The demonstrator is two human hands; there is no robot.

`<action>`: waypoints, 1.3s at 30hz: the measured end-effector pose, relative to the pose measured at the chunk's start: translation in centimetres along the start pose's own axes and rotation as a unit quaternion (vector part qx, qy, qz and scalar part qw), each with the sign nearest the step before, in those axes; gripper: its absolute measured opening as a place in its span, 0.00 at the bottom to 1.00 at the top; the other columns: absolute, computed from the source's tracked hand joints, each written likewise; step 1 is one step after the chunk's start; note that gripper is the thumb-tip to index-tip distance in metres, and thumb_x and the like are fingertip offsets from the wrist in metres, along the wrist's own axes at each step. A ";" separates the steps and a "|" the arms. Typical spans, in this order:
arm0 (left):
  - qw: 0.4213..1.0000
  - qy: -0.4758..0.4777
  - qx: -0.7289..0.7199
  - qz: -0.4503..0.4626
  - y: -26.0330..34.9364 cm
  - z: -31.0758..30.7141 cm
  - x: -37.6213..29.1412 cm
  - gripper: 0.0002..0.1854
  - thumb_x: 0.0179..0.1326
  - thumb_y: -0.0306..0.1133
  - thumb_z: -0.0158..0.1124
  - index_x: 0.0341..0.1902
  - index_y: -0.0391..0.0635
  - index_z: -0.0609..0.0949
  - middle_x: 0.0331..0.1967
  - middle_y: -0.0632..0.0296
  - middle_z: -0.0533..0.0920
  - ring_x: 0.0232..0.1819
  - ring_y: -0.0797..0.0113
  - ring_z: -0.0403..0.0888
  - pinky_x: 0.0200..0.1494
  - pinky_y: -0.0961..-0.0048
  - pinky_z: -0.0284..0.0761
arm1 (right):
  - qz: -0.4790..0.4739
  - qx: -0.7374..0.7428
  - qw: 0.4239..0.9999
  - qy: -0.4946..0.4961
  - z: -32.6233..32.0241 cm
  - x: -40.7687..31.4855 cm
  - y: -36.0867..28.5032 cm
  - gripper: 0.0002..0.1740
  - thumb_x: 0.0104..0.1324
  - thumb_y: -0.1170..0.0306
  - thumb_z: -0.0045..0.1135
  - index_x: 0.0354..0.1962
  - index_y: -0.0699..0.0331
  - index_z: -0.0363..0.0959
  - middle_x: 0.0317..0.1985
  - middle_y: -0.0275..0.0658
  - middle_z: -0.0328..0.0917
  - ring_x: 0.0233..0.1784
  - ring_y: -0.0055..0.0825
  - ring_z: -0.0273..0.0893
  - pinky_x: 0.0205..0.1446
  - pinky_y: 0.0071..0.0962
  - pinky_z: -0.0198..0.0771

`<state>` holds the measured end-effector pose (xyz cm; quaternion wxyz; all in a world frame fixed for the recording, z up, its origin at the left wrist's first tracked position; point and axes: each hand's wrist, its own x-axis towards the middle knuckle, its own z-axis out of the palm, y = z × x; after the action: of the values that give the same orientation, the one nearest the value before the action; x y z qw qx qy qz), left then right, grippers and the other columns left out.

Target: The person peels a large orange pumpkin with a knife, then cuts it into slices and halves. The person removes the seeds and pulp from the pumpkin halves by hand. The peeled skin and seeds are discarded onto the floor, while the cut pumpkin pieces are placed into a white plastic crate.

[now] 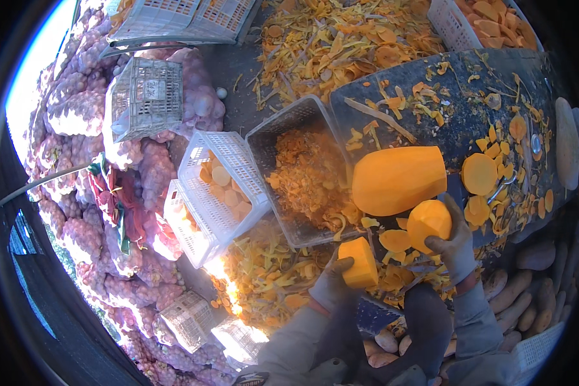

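Note:
A peeled orange squash piece (358, 263) is in my gloved left hand (332, 282), just below the dark crate of scraps. My right hand (453, 246), gloved too, grips a rounder peeled squash piece (428, 226) over the near edge of the dark board. Above the hands, a large peeled squash section (399, 181) lies on the board. Cut round squash slices (479, 173) and small chips lie to its right, beside a shiny metal tool (502, 187) that is partly covered.
Left of the board stand a dark crate (294, 239) of pulp and a white crate (231, 140) of cut pieces. Peelings (337, 48) cover the ground beyond and below. Mesh sacks (77, 106) pile up at left; unpeeled squash (511, 289) lie at lower right.

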<state>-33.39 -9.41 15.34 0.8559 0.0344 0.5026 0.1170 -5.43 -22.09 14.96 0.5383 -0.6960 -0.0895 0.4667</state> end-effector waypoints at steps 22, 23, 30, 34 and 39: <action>0.942 0.194 0.250 0.109 13.6 -9.5 2.6 0.41 0.71 0.48 0.70 0.80 0.47 0.65 0.71 0.49 0.74 0.70 0.47 0.75 0.56 0.42 0.84 | -0.015 -0.304 0.949 -0.081 11.6 0.4 -0.8 0.26 0.72 0.64 0.63 0.65 0.63 0.75 0.59 0.53 0.83 0.63 0.48 0.81 0.66 0.41 0.76; 0.925 0.203 0.305 0.098 11.5 -7.7 3.7 0.40 0.70 0.47 0.71 0.79 0.47 0.66 0.70 0.49 0.75 0.68 0.48 0.77 0.55 0.42 0.84 | -0.002 -0.310 0.950 -0.042 8.5 -0.2 0.8 0.27 0.72 0.64 0.63 0.66 0.64 0.75 0.59 0.53 0.82 0.63 0.48 0.81 0.66 0.41 0.76; 0.873 0.147 0.452 0.111 7.3 4.9 12.2 0.53 0.62 0.51 0.79 0.83 0.44 0.60 0.77 0.47 0.68 0.72 0.50 0.72 0.62 0.52 0.77 | 0.103 -0.333 0.921 0.172 -6.3 -1.1 7.3 0.32 0.65 0.60 0.68 0.64 0.64 0.77 0.57 0.55 0.84 0.64 0.49 0.80 0.65 0.41 0.76; 0.812 0.188 0.523 0.181 8.7 7.4 14.0 0.49 0.66 0.49 0.76 0.80 0.33 0.62 0.77 0.43 0.68 0.75 0.49 0.70 0.69 0.55 0.72 | 0.064 -0.369 0.885 0.276 -7.5 3.1 6.8 0.36 0.65 0.58 0.69 0.67 0.64 0.73 0.61 0.56 0.80 0.64 0.51 0.79 0.67 0.43 0.75; 0.722 0.162 0.571 0.355 6.2 9.1 13.5 0.42 0.66 0.35 0.75 0.77 0.30 0.66 0.78 0.39 0.67 0.77 0.48 0.68 0.77 0.61 0.65 | 0.050 -0.380 0.852 0.356 -12.0 10.6 4.9 0.41 0.63 0.54 0.73 0.68 0.66 0.70 0.62 0.59 0.79 0.63 0.53 0.80 0.66 0.45 0.75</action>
<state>-20.24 0.31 9.41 0.4757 0.6730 0.5562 0.1069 7.49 -25.45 4.80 0.2025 -0.9685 -0.0274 0.1425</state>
